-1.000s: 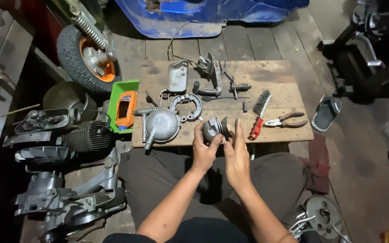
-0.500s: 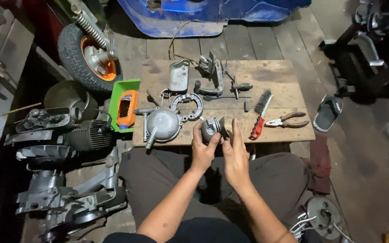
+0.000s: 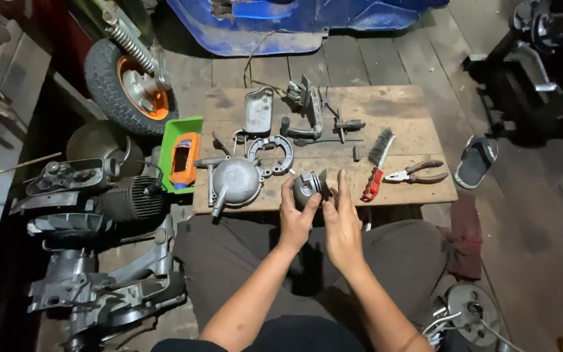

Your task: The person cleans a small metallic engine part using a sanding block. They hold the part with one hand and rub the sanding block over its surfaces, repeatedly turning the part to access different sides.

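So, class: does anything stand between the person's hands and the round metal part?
Nothing visible does. The left hand already grips the metal part, and the right hand rests against its other side, above the board's near edge.

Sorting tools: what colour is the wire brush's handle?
Red, on the wire brush; head view.

On the low wooden worktop (image 3: 399,107) lie a red-handled wire brush (image 3: 376,163), brown-handled pliers (image 3: 417,173), a domed grey metal cover (image 3: 234,180) and a curved brake shoe (image 3: 272,155); an orange-hubbed wheel (image 3: 131,85) stands behind.
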